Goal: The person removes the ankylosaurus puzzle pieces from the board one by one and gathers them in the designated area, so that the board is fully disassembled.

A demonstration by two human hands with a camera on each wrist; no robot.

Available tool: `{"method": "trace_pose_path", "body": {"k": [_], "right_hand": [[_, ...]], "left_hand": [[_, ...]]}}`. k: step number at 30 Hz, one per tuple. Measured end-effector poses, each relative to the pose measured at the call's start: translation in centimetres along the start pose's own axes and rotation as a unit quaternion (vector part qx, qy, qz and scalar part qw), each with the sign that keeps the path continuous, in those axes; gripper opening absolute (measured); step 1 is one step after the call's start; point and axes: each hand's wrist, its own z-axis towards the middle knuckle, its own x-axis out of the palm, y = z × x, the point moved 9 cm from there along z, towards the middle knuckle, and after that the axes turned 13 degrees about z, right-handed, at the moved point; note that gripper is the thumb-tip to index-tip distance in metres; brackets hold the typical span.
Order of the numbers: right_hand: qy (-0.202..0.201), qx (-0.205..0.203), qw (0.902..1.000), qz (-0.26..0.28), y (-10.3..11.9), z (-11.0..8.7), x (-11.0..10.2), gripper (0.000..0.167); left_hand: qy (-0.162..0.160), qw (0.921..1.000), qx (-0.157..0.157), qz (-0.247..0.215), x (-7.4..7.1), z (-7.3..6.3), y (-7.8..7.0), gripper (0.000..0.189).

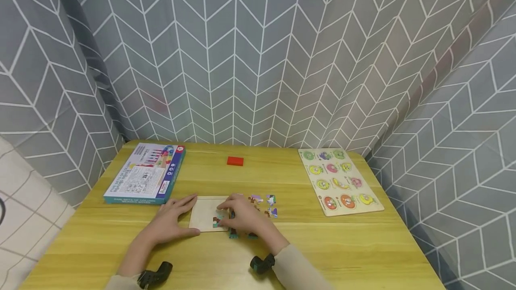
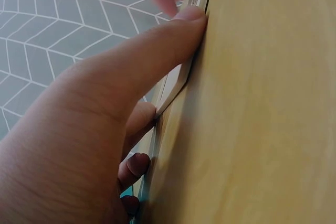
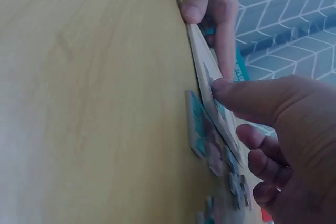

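A pale wooden puzzle board [image 1: 203, 214] lies flat on the table, with my left hand [image 1: 168, 223] at its left end. Its thumb presses the near edge and the fingers bracket the far side. My right hand [image 1: 242, 214] is over the board's right part. Between its thumb and curled index finger is a teal and brown jigsaw piece [image 1: 216, 222] lying on the board; the thumb tip touches it, while the fingers partly cover it. Several loose jigsaw pieces [image 1: 271, 212] lie right of the board, some hidden under the right hand. More loose pieces [image 3: 197, 124] show in the right wrist view.
A boxed set [image 1: 141, 176] lies at the back left, close to my left fingers. Toward the back edge is a red block [image 1: 235, 161]. A fruit picture board [image 1: 340, 182] lies at the right. Behind the wooden table [image 1: 322, 245] hangs a grey patterned curtain [image 1: 250, 57].
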Motion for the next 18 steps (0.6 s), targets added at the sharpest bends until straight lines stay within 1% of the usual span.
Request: {"method": "trace_pose_path", "body": {"k": [4, 6, 9, 14, 18], "right_hand": [[0.006, 0.002, 0.9998, -0.018, 0.08, 0.42, 0.55, 0.031], [0.005, 0.000, 0.9998, -0.018, 0.01, 0.54, 0.66, 0.029], [0.007, -0.005, 0.9998, -0.017, -0.03, 0.61, 0.73, 0.030], [0.023, -0.013, 0.9996, -0.009, -0.18, 0.46, 0.83, 0.034], [0.030, -0.021, 0.9993, -0.011, -0.09, 0.57, 0.72, 0.032]], "left_hand": [[0.001, 1.0000, -0.001, 0.001, -0.08, -0.08, -0.08, 0.109], [0.000, 1.0000, -0.002, 0.002, -0.18, -0.12, -0.17, 0.109], [0.001, 1.0000, -0.002, 0.004, -0.29, -0.15, -0.25, 0.110], [0.002, 1.0000, -0.001, 0.009, -0.23, -0.10, -0.22, 0.110], [-0.001, 0.9999, 0.000, 0.010, -0.18, -0.01, -0.21, 0.110]]}}
